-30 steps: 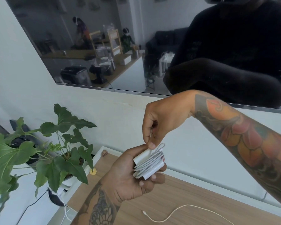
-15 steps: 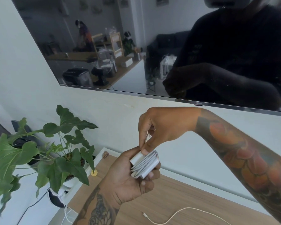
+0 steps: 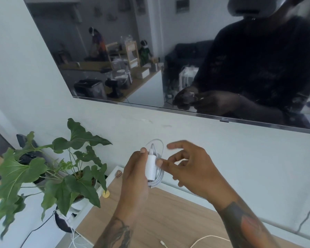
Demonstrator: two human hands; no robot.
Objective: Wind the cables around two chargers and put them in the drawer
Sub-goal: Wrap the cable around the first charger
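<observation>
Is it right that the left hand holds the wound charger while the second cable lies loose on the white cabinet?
Not quite. In the head view the left hand does hold the wound charger, but the loose cable lies on the wooden tabletop, not on the white cabinet.

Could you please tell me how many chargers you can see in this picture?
1. The charger, its cable wound around it, is held in the left hand. A second may be out of view; only a loose cable lies on the wooden top.
</observation>
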